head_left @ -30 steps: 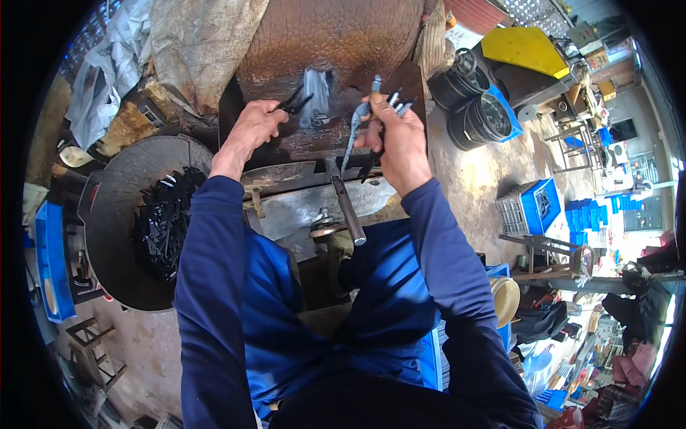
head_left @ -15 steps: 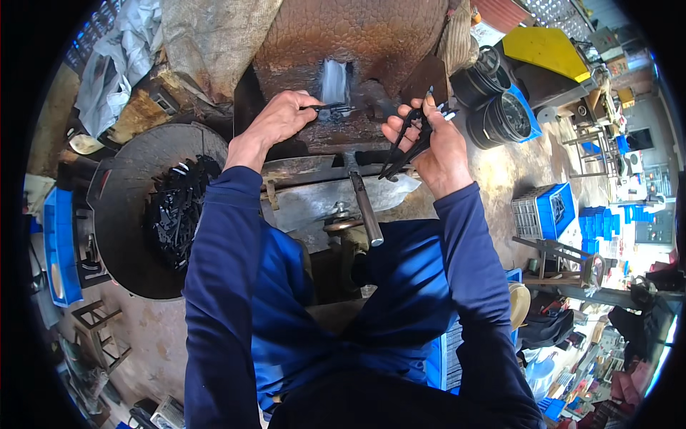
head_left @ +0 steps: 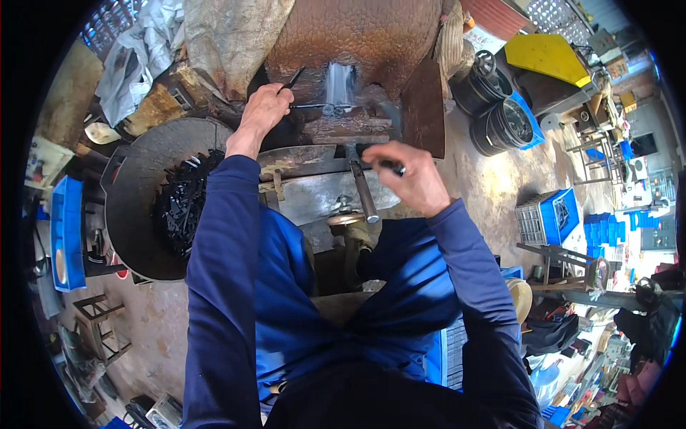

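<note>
My left hand (head_left: 264, 113) is closed around a thin dark strip (head_left: 293, 77), whose end points up and away past the fingers. It hovers left of a pale grey, streaked surface (head_left: 340, 87), which looks like a grinding wheel, in an opening of a rusty brown housing (head_left: 350, 32). My right hand (head_left: 414, 177) is closed and slightly blurred beside a metal rod (head_left: 365, 196) that juts toward me. Between its fingers shows a dark piece with a shiny end (head_left: 392, 167); its exact kind is hidden.
A large dark tub (head_left: 132, 222) at left holds several black strips (head_left: 182, 204). Two black buckets (head_left: 493, 127) stand at right, with a blue-and-white crate (head_left: 547, 217) farther off. A sack (head_left: 232, 46) drapes over the back left. A metal plate (head_left: 423, 107) stands right of the opening.
My left hand has drawn away from the grey surface, to the left and up. My right hand has come down and inward toward the rod; the fanned dark pieces are now mostly hidden.
</note>
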{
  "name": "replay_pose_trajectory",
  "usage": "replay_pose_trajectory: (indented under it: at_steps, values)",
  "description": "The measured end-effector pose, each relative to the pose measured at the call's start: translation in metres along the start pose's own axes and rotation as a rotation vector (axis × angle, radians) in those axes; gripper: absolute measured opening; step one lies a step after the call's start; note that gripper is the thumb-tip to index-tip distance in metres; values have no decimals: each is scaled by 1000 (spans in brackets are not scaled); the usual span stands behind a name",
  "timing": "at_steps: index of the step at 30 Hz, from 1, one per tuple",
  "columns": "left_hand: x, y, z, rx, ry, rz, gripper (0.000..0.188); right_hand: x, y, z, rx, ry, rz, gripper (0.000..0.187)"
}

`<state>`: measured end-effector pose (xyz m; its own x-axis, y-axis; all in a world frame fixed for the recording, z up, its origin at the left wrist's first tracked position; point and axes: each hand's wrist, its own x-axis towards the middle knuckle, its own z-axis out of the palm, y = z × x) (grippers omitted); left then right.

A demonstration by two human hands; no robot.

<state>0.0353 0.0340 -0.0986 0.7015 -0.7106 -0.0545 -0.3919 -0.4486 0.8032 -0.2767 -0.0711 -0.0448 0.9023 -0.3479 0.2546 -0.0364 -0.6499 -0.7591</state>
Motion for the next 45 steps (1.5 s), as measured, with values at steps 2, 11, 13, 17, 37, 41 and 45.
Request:
replay_pose_trajectory:
  at_steps: [2,11,13,17,37,41,45]
  values:
    - [-7,10,-2,-31,13,-15,34,-8,-5,2,-120,-73,-231,40]
    - [-5,8,5,-229,91,-89,30,-14,-10,12,-226,-321,-152,51]
    - [-4,4,9,-308,106,-134,30,-13,-5,13,-133,-280,-189,47]
    - [13,-3,19,-444,251,-46,26,8,12,17,-37,-44,-247,37]
    - [-12,76,37,-398,472,71,27,209,30,12,185,507,233,24]
    - [-14,80,36,-417,423,53,31,219,38,9,175,521,266,25]
    - [-14,70,28,-434,417,22,31,225,40,21,248,511,216,27]
